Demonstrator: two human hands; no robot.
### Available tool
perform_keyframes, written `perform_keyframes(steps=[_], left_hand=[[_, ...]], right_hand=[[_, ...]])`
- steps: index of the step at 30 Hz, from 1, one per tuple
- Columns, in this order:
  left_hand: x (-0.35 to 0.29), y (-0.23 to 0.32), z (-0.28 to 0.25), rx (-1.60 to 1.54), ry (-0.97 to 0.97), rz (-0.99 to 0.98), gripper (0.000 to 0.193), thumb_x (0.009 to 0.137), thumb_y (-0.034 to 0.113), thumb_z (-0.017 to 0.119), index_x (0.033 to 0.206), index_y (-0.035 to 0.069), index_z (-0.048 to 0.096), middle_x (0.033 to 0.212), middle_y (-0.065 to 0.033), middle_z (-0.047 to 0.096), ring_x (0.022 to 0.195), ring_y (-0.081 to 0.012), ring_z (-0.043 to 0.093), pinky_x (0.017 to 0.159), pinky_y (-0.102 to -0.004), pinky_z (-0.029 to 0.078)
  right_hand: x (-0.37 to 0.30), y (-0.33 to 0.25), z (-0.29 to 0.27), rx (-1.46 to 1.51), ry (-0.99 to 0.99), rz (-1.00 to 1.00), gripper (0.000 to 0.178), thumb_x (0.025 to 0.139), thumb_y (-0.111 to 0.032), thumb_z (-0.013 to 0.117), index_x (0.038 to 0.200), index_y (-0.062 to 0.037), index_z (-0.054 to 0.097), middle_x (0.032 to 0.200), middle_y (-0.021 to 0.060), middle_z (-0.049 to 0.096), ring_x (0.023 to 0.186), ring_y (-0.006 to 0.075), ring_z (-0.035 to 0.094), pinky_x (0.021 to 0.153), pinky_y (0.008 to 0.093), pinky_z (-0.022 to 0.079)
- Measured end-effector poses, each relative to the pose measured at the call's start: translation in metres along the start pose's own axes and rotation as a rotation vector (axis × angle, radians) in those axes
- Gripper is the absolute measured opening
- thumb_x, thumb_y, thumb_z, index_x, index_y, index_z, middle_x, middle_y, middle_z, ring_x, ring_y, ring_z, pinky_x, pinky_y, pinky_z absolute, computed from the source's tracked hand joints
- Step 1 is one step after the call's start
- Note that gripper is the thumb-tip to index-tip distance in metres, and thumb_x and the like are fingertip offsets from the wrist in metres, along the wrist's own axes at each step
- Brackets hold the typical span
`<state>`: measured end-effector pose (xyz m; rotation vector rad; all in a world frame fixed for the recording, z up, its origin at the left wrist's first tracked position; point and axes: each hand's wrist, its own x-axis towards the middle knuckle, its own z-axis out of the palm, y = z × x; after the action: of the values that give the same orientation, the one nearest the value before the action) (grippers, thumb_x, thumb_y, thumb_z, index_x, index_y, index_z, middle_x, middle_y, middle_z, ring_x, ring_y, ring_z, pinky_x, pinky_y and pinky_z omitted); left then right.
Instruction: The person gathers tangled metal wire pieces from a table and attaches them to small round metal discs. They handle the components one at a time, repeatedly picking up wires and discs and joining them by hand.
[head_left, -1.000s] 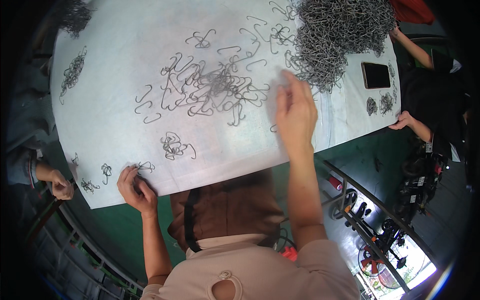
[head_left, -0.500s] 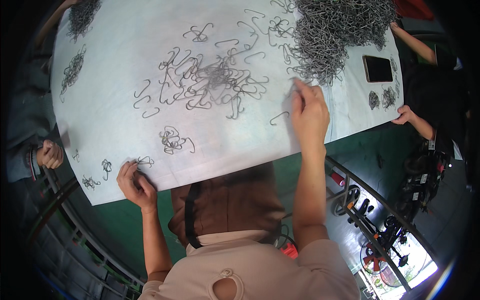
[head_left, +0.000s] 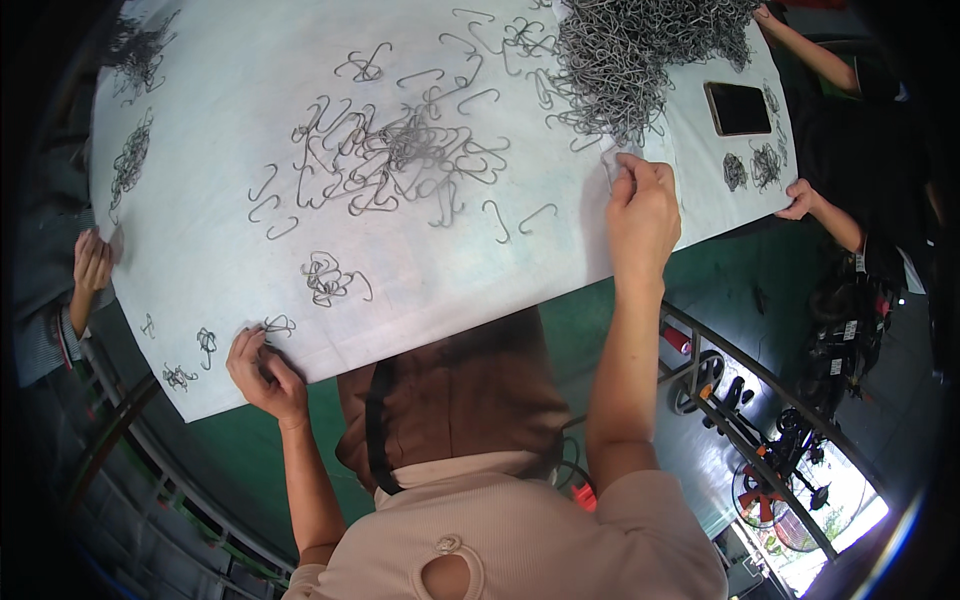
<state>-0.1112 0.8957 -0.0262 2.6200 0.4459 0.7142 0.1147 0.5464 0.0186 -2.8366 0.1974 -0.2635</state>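
Bent wire hooks of dark metal lie in heaps on a white-covered table. My right hand (head_left: 643,215) is closed in a pinch just below the big heap of hooks (head_left: 640,70); a thin line shows by its fingertips, too faint to name. To its left lie two single hooks (head_left: 497,222). A loose spread of hooks (head_left: 400,150) covers the middle. My left hand (head_left: 266,375) rests at the near edge, fingers loosely bent and thumb apart, beside a small cluster of hooks (head_left: 279,325). Another small pile (head_left: 328,280) lies just beyond it.
A dark phone (head_left: 738,108) lies on the right of the table (head_left: 400,310), with small hook piles (head_left: 765,165) near it. At the left edge rests another person's hand (head_left: 93,260). Across on the right are a co-worker's hands (head_left: 798,200). A metal rail (head_left: 760,380) runs below.
The view has shifted, so the table sits slightly farther left. A second single hook now lies near the first one. My right hand stays near the big heap; my left hand has barely moved.
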Motion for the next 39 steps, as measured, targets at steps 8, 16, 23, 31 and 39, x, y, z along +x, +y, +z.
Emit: perform_keyframes(steps=[8, 16, 23, 31, 39], left_hand=[[-0.002, -0.003, 0.002, -0.032, 0.031, 0.003, 0.029, 0.074, -0.013, 0.046, 0.095, -0.001, 0.063, 0.099, -0.0137, 0.066, 0.099, -0.0314, 0.059, 0.09, -0.0387, 0.044], [0.003, 0.0, 0.002, -0.011, 0.044, 0.02, 0.026, 0.074, -0.012, 0.047, 0.092, 0.0, 0.062, 0.096, -0.0128, 0.067, 0.097, -0.0321, 0.06, 0.088, -0.04, 0.045], [0.003, 0.0, -0.002, -0.006, -0.002, 0.052, 0.028, 0.076, -0.012, 0.045, 0.095, -0.001, 0.062, 0.098, -0.0141, 0.066, 0.101, -0.0332, 0.059, 0.092, -0.0411, 0.044], [0.003, 0.001, -0.002, -0.003, -0.007, 0.045, 0.026, 0.075, -0.012, 0.046, 0.093, 0.001, 0.061, 0.097, -0.0132, 0.066, 0.1, -0.0341, 0.06, 0.091, -0.0423, 0.044], [0.006, 0.005, -0.002, 0.007, 0.024, 0.04, 0.027, 0.071, -0.011, 0.047, 0.088, 0.003, 0.063, 0.093, -0.0104, 0.066, 0.097, -0.0331, 0.061, 0.088, -0.0412, 0.046]], right_hand=[[-0.02, -0.015, 0.008, 0.359, -0.084, -0.245, 0.04, 0.078, 0.0, 0.059, 0.112, -0.0181, 0.067, 0.101, 0.0056, 0.058, 0.08, 0.0271, 0.061, 0.07, 0.0392, 0.05], [-0.018, -0.073, 0.035, 0.222, -0.111, -0.841, 0.046, 0.072, 0.003, 0.06, 0.112, -0.0176, 0.067, 0.119, 0.0011, 0.057, 0.116, 0.0256, 0.049, 0.101, 0.0447, 0.035], [-0.004, -0.071, 0.034, 0.253, -0.042, -0.64, 0.03, 0.07, 0.004, 0.06, 0.093, -0.0126, 0.069, 0.102, 0.0005, 0.061, 0.104, 0.0256, 0.053, 0.096, 0.0413, 0.038], [0.018, -0.063, 0.029, 0.295, 0.008, -0.523, 0.042, 0.067, 0.006, 0.06, 0.101, -0.0157, 0.07, 0.107, 0.0042, 0.059, 0.103, 0.0261, 0.053, 0.089, 0.0383, 0.041], [0.026, -0.06, 0.033, 0.211, -0.013, -0.643, 0.039, 0.071, 0.003, 0.061, 0.104, -0.0161, 0.071, 0.113, 0.0061, 0.059, 0.107, 0.0274, 0.052, 0.088, 0.0374, 0.043]])
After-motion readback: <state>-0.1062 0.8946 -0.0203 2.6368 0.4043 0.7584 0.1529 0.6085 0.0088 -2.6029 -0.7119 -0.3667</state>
